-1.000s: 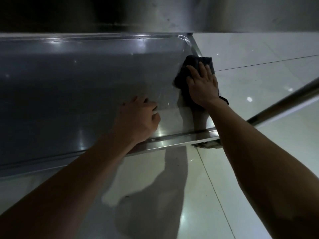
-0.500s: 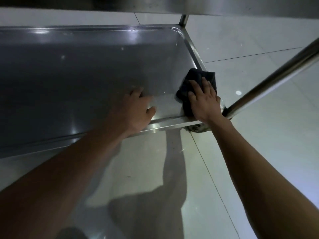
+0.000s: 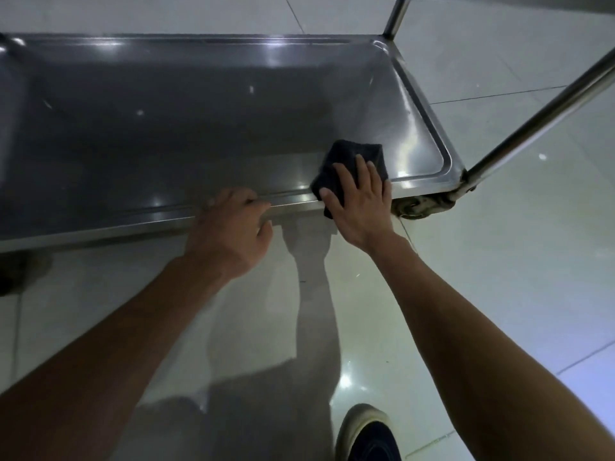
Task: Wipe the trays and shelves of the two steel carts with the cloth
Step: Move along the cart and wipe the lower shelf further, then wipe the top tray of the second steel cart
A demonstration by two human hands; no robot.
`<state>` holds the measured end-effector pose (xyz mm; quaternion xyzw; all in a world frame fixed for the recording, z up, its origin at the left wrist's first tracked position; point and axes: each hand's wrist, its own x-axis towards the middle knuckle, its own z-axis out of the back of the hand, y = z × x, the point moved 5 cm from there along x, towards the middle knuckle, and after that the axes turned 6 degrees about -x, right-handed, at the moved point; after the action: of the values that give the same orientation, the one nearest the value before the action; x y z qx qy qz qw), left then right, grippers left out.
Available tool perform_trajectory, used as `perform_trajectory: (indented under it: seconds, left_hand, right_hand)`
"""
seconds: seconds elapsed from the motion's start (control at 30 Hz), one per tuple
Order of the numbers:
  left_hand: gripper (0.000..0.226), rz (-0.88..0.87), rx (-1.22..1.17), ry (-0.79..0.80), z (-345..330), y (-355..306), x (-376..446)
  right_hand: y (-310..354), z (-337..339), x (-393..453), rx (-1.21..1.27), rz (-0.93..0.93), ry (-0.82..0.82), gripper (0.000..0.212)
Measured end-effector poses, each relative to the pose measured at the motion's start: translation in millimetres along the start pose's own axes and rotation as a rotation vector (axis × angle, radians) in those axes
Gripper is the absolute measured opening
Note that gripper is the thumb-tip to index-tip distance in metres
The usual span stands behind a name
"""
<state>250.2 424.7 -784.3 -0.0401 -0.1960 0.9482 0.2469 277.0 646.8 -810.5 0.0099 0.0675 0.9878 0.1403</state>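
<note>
A low steel cart shelf [image 3: 199, 121] with a raised rim fills the upper half of the head view. A dark folded cloth [image 3: 349, 158] lies on its near rim, toward the right corner. My right hand [image 3: 361, 204] presses flat on the cloth, fingers spread and straight. To its left, my left hand [image 3: 233, 227] grips the shelf's front edge with curled fingers. Part of the cloth is hidden under my right palm.
A steel cart post [image 3: 539, 121] slants up from the shelf's near right corner, and a second post [image 3: 396, 18] rises at the far right corner. A caster [image 3: 416, 204] sits below the near corner. Glossy floor tiles [image 3: 499, 277] surround the cart; my shoe [image 3: 369, 434] is at the bottom.
My right hand has slid the cloth from the shelf's right side toward me and leftward onto the front rim. My left hand has pulled back to the front edge. The view has drawn back.
</note>
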Motion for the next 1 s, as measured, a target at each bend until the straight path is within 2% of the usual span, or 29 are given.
perform_trajectory:
  seconds: [0.13,0.33,0.57,0.67,0.87,1.0]
  left_hand:
    - [0.038,0.046,0.048,0.028,25,24,-31]
    - [0.042,0.067,0.094,0.024,62,67,-68]
    - [0.051,0.2,0.027,0.009,79,111,-107]
    - [0.043,0.209,0.041,-0.022,88,128,-132]
    - [0.043,0.326,0.012,0.031,134,142,-201]
    - [0.043,0.369,-0.01,0.055,193,116,-238]
  right_hand:
    - [68,-10,-12,-0.071,0.102,0.02,0.06]
    - [148,-11,-31,-0.122,0.247,-0.018,0.049]
    - [191,-10,-42,0.035,0.338,-0.068,0.05]
    - [218,-3,-45,0.138,0.367,-0.061,0.051]
    - [280,41,-95,0.287,0.428,-0.036,0.05]
    - [303,95,-139,0.341,0.456,0.048,0.05]
